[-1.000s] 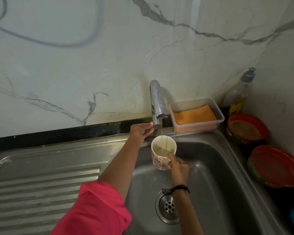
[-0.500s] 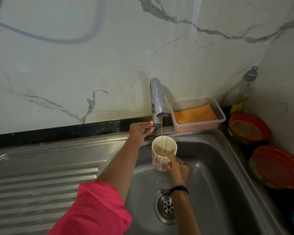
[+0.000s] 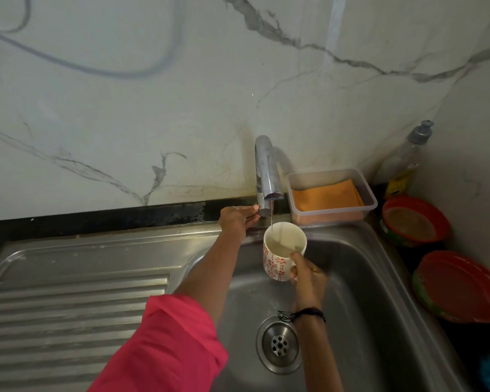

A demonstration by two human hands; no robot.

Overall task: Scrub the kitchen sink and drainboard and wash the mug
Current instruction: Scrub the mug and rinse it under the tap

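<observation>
Mug (image 3: 280,257): white body, red flower print on the outside, plain pale inside. Sink (image 3: 359,278) and ribbed drainboard (image 3: 77,306): bare grey steel. Tap (image 3: 266,171): shiny chrome. Wall (image 3: 153,94): white marble look, grey veins; black strip along its foot. Sleeve (image 3: 164,349): bright pink. Wrist band (image 3: 306,314): black thread. Clear plastic box (image 3: 331,193) holds an orange cloth (image 3: 327,196). Two bowls (image 3: 461,284): red rims, green outside. Bottle (image 3: 405,168): clear, grey cap, yellow label. Teal patch at lower right edge, unidentifiable.
</observation>
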